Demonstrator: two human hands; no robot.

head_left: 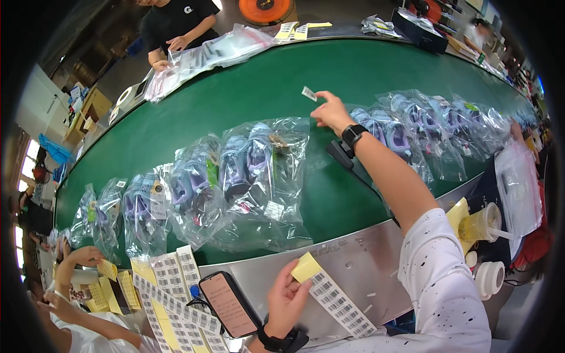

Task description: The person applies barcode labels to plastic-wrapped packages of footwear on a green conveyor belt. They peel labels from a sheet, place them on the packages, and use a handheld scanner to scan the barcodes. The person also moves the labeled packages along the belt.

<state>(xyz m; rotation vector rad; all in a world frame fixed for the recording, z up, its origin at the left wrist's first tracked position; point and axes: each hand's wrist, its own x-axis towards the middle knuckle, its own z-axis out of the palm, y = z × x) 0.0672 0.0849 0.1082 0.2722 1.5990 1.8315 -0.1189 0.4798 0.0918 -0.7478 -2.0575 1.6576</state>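
Note:
My right hand [333, 113] is raised over the green belt [247, 82], with a small white barcode label [309, 93] at the tip of its extended index finger. Lower down, my left hand [287, 298] pinches a strip of barcode labels [341, 303] by its yellow backing end, above the metal ledge [376, 259]. On the belt between my hands and to the left lies a clear bag [288, 194] holding a pair of blue-purple shoes [250, 156]. More bagged pairs [406, 126] lie to the right of my right wrist, partly behind my forearm.
A phone [229, 306] and several label sheets [176, 288] lie left of my left hand. To the right stand a drink cup [479, 225] and white rolls [489, 277]. A co-worker [182, 26] handles plastic bags [206, 59] across the belt; another person's hands [85, 257] are at lower left.

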